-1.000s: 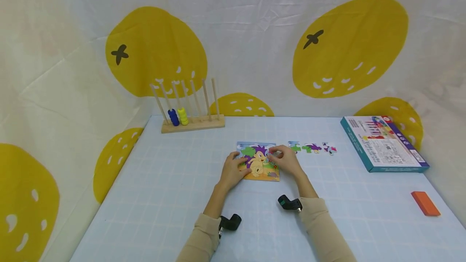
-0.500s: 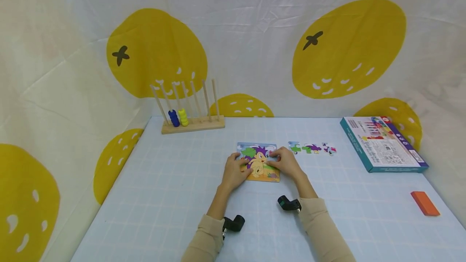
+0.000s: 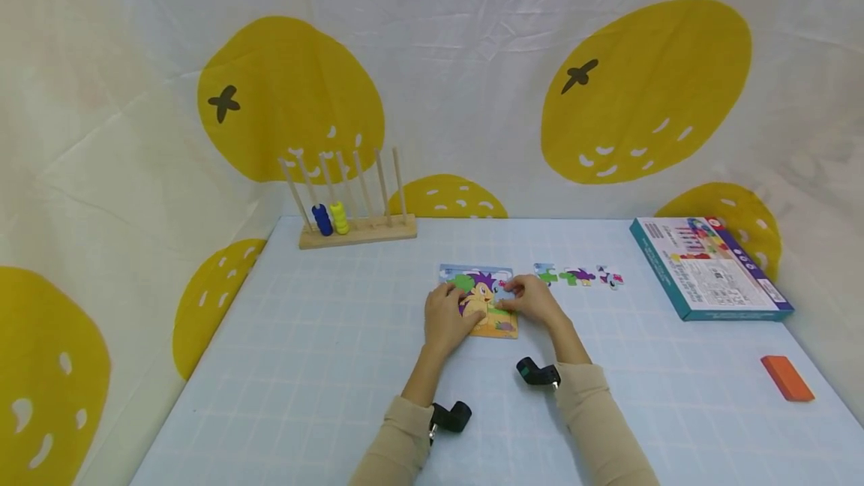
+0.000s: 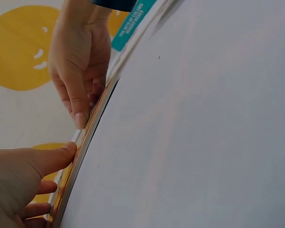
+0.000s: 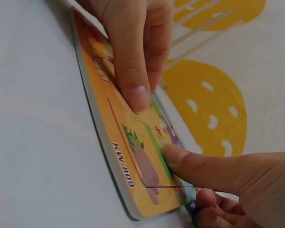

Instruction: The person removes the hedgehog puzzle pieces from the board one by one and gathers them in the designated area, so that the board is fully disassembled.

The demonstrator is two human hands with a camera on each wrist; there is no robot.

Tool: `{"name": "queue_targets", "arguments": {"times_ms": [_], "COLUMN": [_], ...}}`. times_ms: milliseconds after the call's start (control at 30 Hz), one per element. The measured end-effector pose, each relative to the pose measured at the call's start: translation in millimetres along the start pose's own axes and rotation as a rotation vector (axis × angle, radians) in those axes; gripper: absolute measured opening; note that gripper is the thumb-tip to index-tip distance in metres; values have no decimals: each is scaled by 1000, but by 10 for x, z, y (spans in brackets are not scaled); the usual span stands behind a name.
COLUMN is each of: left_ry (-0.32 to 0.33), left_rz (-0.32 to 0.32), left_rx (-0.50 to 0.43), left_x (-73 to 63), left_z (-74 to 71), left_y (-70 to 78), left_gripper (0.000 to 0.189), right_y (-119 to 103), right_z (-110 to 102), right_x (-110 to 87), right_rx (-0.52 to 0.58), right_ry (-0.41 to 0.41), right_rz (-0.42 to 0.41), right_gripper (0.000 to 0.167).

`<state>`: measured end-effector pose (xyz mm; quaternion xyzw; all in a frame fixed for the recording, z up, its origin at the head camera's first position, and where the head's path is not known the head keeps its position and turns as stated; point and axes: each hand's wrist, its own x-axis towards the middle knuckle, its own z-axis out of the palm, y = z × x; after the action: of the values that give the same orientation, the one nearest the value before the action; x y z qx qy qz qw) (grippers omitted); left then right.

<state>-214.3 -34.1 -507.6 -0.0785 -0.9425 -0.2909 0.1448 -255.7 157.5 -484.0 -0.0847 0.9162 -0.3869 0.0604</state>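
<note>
A picture puzzle [image 3: 502, 326] with a purple-haired cartoon figure lies in its flat frame on the table. My left hand [image 3: 448, 321] rests on its left part, thumb and fingers spread across the surface. At the puzzle's right side, my right hand [image 3: 536, 300] holds a puzzle piece [image 3: 501, 293] between thumb and forefinger, low against the picture. In the right wrist view, both thumbs touch the puzzle, near a printed pineapple [image 5: 143, 164]; the right forefinger is mostly hidden. Loose puzzle pieces [image 3: 577, 276] lie in a row beyond the right hand.
A wooden peg stand [image 3: 364, 231] with blue and yellow beads stands at the back left. A teal-edged box [image 3: 712, 268] lies at the back right, and an orange block [image 3: 787, 378] nearer the right edge. Patterned cloth [image 3: 459, 96] hangs behind the table.
My left hand has slid right, further over the puzzle. The right hand has shifted slightly and stays at the puzzle's right side, its thumb now lower on the picture.
</note>
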Motion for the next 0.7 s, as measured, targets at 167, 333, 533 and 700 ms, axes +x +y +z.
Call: {"name": "queue_targets", "arguments": {"times_ms": [167,333,533,700], "left_ry": [-11,-9,-20,-21], "left_rz": [-38,-63,-77,-82], "left_rx": [66,100,110,105], "left_x": [8,21,19,15], "left_z": [30,32,42,56], "left_y": [68,106,110,106], "left_gripper": [55,57,57,58], "right_y": [26,2,-14,-16], "right_z": [-29,-52,-66,-64], "right_x": [-1,6,16,26], "right_rx": [27,30,22,24], "right_ry": [-38,-42,-72,-82], "right_rz": [22,41,39,34], "right_gripper": [39,38,35,33]}}
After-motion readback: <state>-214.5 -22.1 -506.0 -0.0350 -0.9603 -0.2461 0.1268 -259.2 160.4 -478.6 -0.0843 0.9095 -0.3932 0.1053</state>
